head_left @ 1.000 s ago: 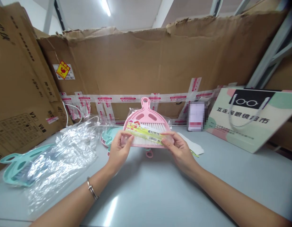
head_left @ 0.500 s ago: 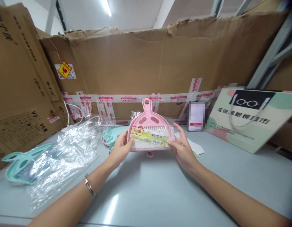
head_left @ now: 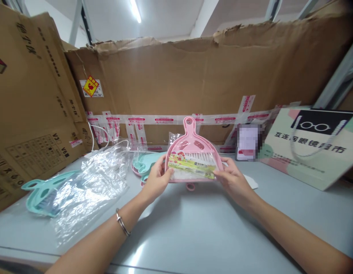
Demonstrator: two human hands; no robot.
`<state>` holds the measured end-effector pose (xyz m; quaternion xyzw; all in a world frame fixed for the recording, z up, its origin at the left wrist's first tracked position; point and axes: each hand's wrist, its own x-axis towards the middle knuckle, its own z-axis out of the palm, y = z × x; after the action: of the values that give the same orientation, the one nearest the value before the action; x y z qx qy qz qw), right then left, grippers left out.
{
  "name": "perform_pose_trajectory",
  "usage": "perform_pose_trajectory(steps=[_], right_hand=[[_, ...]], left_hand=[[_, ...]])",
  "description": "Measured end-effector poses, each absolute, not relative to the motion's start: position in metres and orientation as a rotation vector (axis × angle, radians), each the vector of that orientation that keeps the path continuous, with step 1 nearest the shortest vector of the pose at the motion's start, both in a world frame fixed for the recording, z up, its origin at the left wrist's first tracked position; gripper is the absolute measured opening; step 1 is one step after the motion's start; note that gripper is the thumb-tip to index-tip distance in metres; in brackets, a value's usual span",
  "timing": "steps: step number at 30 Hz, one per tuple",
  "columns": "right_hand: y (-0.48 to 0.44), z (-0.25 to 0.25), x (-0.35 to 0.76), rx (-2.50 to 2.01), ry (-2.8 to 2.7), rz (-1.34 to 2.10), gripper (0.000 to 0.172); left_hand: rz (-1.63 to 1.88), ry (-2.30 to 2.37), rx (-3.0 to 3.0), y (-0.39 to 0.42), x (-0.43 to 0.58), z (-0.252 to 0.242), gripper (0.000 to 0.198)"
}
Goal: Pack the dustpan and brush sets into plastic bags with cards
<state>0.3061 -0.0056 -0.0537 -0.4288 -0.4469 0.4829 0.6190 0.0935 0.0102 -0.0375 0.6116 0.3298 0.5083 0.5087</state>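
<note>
A pink dustpan and brush set stands upright between my hands, its looped handle pointing up. White bristles show in front of the pan, and a clear wrapper with a yellow printed label covers the lower part. My left hand pinches the left edge, thumb in front. My right hand grips the right edge near the label's end, also with the thumb in front. Behind my left hand lie turquoise dustpans with a pink rim below them. A small pink ring shows under the held set.
On the left, a turquoise dustpan set lies beside a crumpled clear plastic bag. Large cardboard boxes wall the back and left of the grey table. A phone and a paper bag stand at the right.
The view has shifted, so most things sit further right in it. My right hand's raised fingers have come down against the dustpan set; both hands still hold it.
</note>
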Motion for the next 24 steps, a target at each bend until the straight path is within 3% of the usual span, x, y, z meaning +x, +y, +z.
perform_pose_trajectory(steps=[15,21,24], right_hand=[[-0.038,-0.046,0.32,-1.128,-0.87,1.127,0.04],[-0.069,-0.048,0.349,-1.178,-0.822,1.01,0.027],[-0.083,-0.052,0.383,-1.224,-0.687,0.924,0.031]], left_hand=[[1.068,0.677,1.45,-0.009,0.1,-0.037,0.045],[0.918,0.669,1.43,-0.017,0.105,-0.034,0.053],[0.97,0.746,1.405,-0.018,0.105,-0.028,0.053]])
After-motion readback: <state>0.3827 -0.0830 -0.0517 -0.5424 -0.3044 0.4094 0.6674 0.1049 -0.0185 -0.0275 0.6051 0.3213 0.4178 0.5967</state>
